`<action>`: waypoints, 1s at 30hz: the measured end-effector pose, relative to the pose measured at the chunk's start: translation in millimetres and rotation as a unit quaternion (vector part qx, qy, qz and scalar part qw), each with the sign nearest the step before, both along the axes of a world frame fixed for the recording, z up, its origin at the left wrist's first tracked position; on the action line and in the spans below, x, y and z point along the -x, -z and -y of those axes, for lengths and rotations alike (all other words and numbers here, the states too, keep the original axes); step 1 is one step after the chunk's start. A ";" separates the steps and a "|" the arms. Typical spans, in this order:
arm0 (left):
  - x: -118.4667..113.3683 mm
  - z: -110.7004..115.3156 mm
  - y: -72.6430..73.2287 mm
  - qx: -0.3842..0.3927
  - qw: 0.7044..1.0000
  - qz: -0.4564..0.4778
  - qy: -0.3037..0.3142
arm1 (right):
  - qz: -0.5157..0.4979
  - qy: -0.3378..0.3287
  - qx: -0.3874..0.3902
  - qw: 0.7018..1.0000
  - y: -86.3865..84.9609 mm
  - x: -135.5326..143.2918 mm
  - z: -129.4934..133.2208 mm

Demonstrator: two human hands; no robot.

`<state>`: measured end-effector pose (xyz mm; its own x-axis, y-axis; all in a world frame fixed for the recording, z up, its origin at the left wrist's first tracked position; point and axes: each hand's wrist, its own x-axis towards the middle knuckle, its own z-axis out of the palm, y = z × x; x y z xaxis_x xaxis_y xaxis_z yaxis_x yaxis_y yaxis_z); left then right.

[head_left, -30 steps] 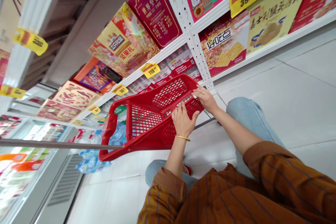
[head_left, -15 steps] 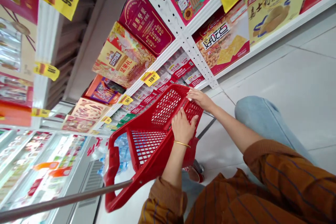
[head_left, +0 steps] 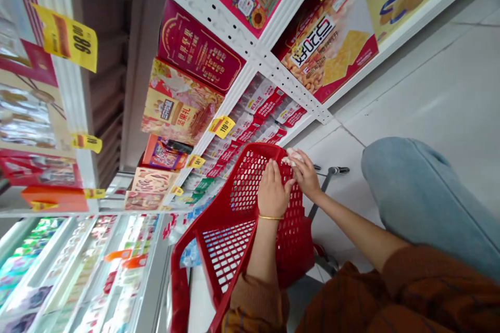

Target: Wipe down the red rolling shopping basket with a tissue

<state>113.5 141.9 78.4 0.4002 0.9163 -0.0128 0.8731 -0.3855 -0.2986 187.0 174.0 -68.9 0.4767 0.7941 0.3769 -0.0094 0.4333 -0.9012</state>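
A red plastic shopping cart (head_left: 226, 255) with mesh walls stands in front of me. My left hand (head_left: 272, 192), with a thin gold bangle, lies flat on the cart's edge, fingers stretched out and thumb apart. Just to its right, my right hand (head_left: 307, 176) presses a crumpled white tissue or wipe (head_left: 292, 157) against the cart's rim at the far end. The fingertips of that hand are partly hidden by the white material. Inside the cart I see only the bare red mesh.
White shelving (head_left: 258, 54) runs diagonally along the far side, holding gift boxes (head_left: 183, 101) and packs of bottled water (head_left: 260, 99). Yellow price tags (head_left: 222, 127) hang from its edges. A lit display cooler (head_left: 97, 270) stands at lower left. White floor tiles (head_left: 422, 99) lie at right.
The view has shifted and turned slightly. My right hand has come closer to my left, and more of the white crumpled material shows. My left hand stays on the cart.
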 end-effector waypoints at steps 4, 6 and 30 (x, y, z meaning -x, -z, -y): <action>4.5 3.5 -4.8 0.023 1.000 0.000 -0.004 | -0.043 -0.025 0.024 0.998 -7.0 9.2 -6.9; 5.6 3.4 -7.4 0.031 0.999 -0.006 -0.004 | -0.058 -0.059 0.020 0.996 -12.7 15.9 -14.6; 37.0 16.8 -26.8 0.107 0.993 -0.028 -0.036 | 0.010 -0.192 -0.110 0.975 -12.3 44.2 58.6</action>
